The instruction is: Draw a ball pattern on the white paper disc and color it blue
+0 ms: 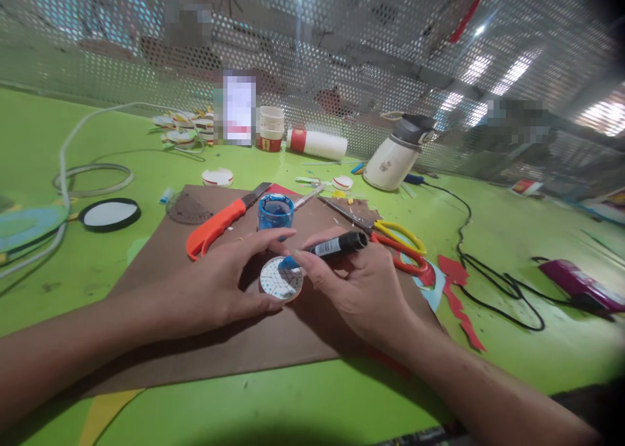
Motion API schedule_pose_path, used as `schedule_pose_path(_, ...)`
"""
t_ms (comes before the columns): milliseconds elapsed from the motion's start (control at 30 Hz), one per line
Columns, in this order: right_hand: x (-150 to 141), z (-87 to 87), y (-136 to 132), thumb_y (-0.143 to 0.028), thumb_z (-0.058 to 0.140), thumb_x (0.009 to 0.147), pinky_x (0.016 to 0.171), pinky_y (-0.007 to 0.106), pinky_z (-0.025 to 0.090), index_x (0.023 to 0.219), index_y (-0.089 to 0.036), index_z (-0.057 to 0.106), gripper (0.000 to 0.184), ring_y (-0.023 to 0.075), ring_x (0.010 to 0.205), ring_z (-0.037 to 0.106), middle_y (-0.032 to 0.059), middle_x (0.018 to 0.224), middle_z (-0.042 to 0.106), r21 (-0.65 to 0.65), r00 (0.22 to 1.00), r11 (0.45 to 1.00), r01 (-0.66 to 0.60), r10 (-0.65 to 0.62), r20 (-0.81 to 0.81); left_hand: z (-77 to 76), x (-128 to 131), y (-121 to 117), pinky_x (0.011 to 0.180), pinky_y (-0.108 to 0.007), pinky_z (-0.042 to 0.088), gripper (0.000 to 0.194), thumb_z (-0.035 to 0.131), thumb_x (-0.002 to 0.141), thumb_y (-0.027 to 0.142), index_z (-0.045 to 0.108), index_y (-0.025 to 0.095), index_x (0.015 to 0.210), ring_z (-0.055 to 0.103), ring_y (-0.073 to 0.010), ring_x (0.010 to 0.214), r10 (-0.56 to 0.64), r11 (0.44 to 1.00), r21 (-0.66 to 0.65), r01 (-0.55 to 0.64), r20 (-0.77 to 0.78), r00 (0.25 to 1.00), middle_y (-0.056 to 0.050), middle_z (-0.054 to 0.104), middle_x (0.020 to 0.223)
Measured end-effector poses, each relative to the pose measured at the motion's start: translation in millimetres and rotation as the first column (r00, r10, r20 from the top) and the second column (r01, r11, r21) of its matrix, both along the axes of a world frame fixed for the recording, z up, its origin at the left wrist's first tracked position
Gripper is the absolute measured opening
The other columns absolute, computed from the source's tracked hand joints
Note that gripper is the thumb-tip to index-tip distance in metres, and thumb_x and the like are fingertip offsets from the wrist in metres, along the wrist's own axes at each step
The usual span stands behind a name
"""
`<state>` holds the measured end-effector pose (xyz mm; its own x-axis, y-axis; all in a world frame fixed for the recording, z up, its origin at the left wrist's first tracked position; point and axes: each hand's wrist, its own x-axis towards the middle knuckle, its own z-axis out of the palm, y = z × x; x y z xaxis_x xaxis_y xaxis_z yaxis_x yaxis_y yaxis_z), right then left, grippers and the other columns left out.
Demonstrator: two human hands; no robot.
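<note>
We work at a green table [312, 407] on a brown cardboard sheet [205, 342]. The work piece is a small round disc [282, 280] with a white patterned face, lying flat near the centre of the cardboard.

Left hand [222, 283]: it lies palm-down at 9 o'clock of the disc. Index finger and thumb are spread and curve around the disc rim, one on the far side and one on the near side, so the hand steadies the disc rather than lifting it.

Right hand [364, 286]: its fingers are closed around a black marker [332, 245] with a blue tip. The hand sits at 3 o'clock of the disc. The marker's long axis runs from 2 o'clock down towards 8 o'clock, and the blue tip meets the disc at its far right edge, at about 1 o'clock on the rim. Both hands are right at the disc; the left one is in fuller contact.

At 12 o'clock of the disc stands an open blue paint pot [276, 211]. An orange utility knife [219, 224] lies at 11 o'clock. Scissors with yellow and red handles [398, 241] lie at 2 o'clock, just beyond the right hand.
</note>
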<state>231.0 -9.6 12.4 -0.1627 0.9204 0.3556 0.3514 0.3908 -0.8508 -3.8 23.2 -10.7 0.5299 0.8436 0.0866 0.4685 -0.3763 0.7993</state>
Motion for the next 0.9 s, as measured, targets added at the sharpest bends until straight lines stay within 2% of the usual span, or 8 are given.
schedule_pose_path(67,0,-1.5,0,-0.04,0.089,0.1,0.064,0.03,0.057,0.073,-0.023,0.074,0.035,0.0179,0.065,0.073,0.0034,0.078,0.085,0.028,1.0,0.999,0.025,-0.025,0.016,0.2,-1,0,0.121,-0.058,0.067,0.089,0.088,0.091,0.058,0.067,0.027,0.171,0.079,-0.044,0.142,-0.027,1.0,-0.008,0.027,-0.003,1.0,-0.016,0.081,0.16)
schedule_pose_path(133,-1,-1.3,1,-0.035,0.09,0.098,0.063,0.029,0.056,0.077,-0.022,0.078,0.027,0.0164,0.063,0.071,0.002,0.077,0.085,0.073,0.999,0.997,0.032,-0.032,0.006,-0.4,-1,1,0.121,-0.059,0.066,0.09,0.087,0.091,0.059,0.066,0.026,0.173,0.079,-0.0437,0.141,-0.033,0.999,-0.008,0.033,-0.015,0.999,-0.017,0.079,0.163)
schedule_pose_path(267,-3,4.9,-1,-0.029,0.09,0.096,0.062,0.027,0.059,0.081,-0.023,0.084,0.017,0.0156,0.063,0.074,0.0002,0.075,0.086,0.127,0.994,0.991,0.029,-0.015,-0.109,-2.0,0,3,0.125,-0.058,0.066,0.085,0.094,0.085,0.061,0.074,0.032,0.163,0.077,-0.0461,0.147,0.003,0.999,0.032,-0.003,0.0,1.0,-0.013,0.083,0.158)
schedule_pose_path(333,-4,9.8,-2,-0.029,0.09,0.098,0.06,0.026,0.061,0.08,-0.023,0.083,0.02,0.0157,0.061,0.074,-0.0006,0.071,0.084,0.127,0.986,0.99,0.056,-0.035,-0.161,-2.1,1,2,0.128,-0.06,0.063,0.082,0.095,0.085,0.061,0.077,0.032,0.158,0.074,-0.047,0.152,0.002,1.0,0.028,-0.003,0.019,1.0,-0.013,0.082,0.16)
schedule_pose_path(467,-4,16.7,-4,-0.036,0.088,0.098,0.054,0.027,0.06,0.074,-0.025,0.076,0.029,0.0149,0.054,0.067,-0.0027,0.061,0.073,0.109,0.976,0.985,0.134,-0.111,-0.189,-1.8,0,-2,0.126,-0.06,0.065,0.089,0.094,0.087,0.061,0.071,0.03,0.167,0.077,-0.0456,0.147,0.026,1.0,0.01,-0.026,0.027,0.999,-0.013,0.083,0.158)
schedule_pose_path(600,-1,15.7,-2,-0.04,0.085,0.102,0.055,0.027,0.061,0.073,-0.025,0.073,0.034,0.0151,0.054,0.065,-0.0033,0.059,0.067,0.089,0.987,0.992,0.092,-0.079,-0.137,-2.0,-3,-4,0.121,-0.056,0.07,0.088,0.096,0.089,0.061,0.071,0.037,0.169,0.078,-0.0448,0.147,0.026,0.997,0.066,-0.027,0.024,0.999,-0.01,0.085,0.154)
schedule_pose_path(733,0,12.7,0,-0.037,0.086,0.103,0.054,0.028,0.061,0.086,-0.024,0.08,0.022,0.0146,0.052,0.064,-0.0041,0.062,0.069,0.083,0.983,0.994,0.07,-0.055,-0.175,-2.2,-7,-2,0.122,-0.056,0.07,0.094,0.099,0.087,0.063,0.068,0.039,0.172,0.076,-0.0466,0.151,-0.004,0.998,0.066,0.002,0.028,1.0,-0.011,0.082,0.16)
schedule_pose_path(900,2,19.0,-2,-0.029,0.085,0.101,0.054,0.028,0.058,0.092,-0.024,0.082,0.01,0.0128,0.049,0.058,-0.0063,0.062,0.067,0.094,0.967,0.993,0.073,-0.047,-0.249,-3.3,-10,3,0.134,-0.057,0.062,0.1,0.091,0.09,0.057,0.057,0.034,0.18,0.07,-0.0461,0.162,-0.045,0.998,-0.034,0.046,0.036,0.998,-0.014,0.076,0.171)
